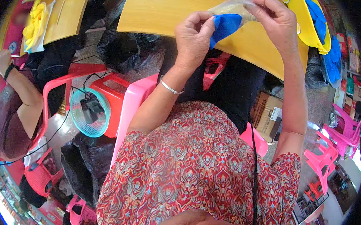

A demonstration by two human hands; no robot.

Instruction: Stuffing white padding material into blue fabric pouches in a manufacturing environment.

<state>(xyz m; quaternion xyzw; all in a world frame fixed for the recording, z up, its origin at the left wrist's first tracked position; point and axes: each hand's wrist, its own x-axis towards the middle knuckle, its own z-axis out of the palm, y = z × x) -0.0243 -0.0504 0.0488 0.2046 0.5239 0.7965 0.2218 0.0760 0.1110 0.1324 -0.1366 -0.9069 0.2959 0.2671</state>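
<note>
Blue cloth (pixel 225 25) soft, matt; clear bag (pixel 232 6) glossy plastic; tabletop (pixel 162 9) smooth wood.

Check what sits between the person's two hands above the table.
In the head view, a folded blue cloth and a clear plastic bag span from the left hand to the right hand; both hands grip them.

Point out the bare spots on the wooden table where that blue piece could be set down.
The widest bare patch of the wooden table lies left of the left hand, up to the table's near edge. A narrower strip runs below the right hand, beside the yellow tray. The tray corner is crowded with blue pieces. Both hands hold the blue piece and clear bag.
</note>
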